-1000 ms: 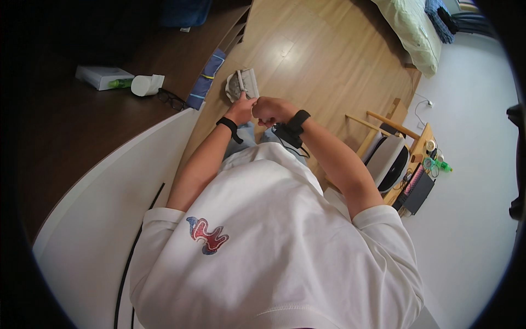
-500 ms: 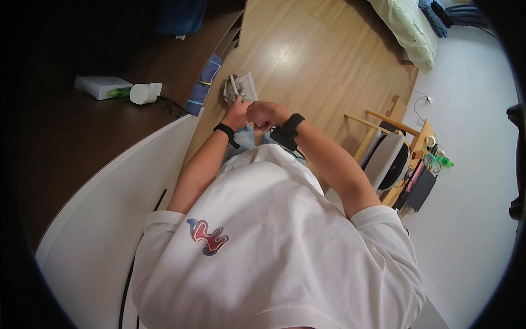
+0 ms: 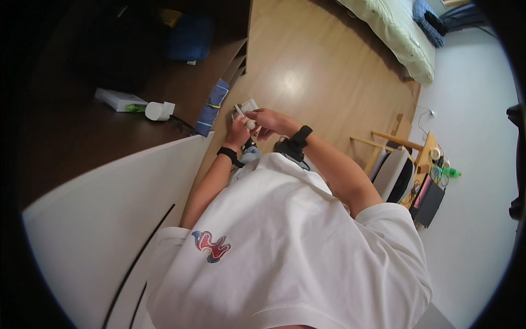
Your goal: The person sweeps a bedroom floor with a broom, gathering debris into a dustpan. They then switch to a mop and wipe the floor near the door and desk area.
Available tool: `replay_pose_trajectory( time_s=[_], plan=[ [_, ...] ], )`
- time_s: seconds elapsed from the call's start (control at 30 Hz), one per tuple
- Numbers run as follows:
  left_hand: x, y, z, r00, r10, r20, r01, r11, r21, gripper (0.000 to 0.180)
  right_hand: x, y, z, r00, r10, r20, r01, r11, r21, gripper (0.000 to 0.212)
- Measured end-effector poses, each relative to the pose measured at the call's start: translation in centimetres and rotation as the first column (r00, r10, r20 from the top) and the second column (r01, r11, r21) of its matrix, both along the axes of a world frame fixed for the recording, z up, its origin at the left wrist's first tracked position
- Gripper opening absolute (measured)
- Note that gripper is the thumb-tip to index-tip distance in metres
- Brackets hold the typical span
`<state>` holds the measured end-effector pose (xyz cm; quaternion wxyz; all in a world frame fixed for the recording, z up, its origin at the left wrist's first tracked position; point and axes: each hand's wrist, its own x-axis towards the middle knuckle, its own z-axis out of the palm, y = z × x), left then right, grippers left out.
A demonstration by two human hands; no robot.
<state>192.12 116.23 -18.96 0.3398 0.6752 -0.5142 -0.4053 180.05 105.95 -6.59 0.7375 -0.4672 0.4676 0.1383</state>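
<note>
Pole (image 3: 250,124) — pale, long axis forward from left hand (image 3: 238,132) gripping it — right hand (image 3: 272,122) just rightward, hold unclear.

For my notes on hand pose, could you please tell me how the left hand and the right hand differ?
The left hand appears closed around a white stick; the right hand is curved beside it, its hold unclear. The left hand points mostly forward, while the right hand points across, leftward. Both are bare, each with a black band at the wrist.
</note>
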Motion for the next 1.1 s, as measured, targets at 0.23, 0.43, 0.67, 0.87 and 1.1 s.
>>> replay_pose_trajectory(
  time_s=[0.23,0.43,0.67,0.87,1.1],
  plan=[
    [-0.4,3.2,-1.3,0.964,0.156,0.214,-0.151,0.988,-0.037,0.033,-4.7,-1.0,0.0,0.938,0.329,-0.111,-0.339,0.936,-0.098,0.040],
    [-3.8,7.4,-0.1,0.890,0.424,0.167,-0.423,0.905,-0.047,0.031,-10.1,-1.7,-1.4,0.899,0.422,-0.113,-0.435,0.889,-0.143,0.033],
    [-10.3,10.8,4.9,0.743,0.667,-0.054,-0.659,0.744,0.109,0.028,-15.2,-2.1,-6.8,0.907,0.406,-0.115,-0.415,0.907,-0.069,0.039],
    [-13.4,18.5,4.3,0.677,0.733,0.063,-0.731,0.680,-0.055,0.028,-15.7,0.3,-7.9,0.873,0.487,-0.016,-0.487,0.872,-0.053,0.038],
    [-19.8,28.4,7.4,0.387,0.921,-0.048,-0.922,0.387,-0.014,0.027,-16.0,3.6,-9.3,0.776,0.625,-0.088,-0.622,0.781,0.063,0.038]
  ],
)
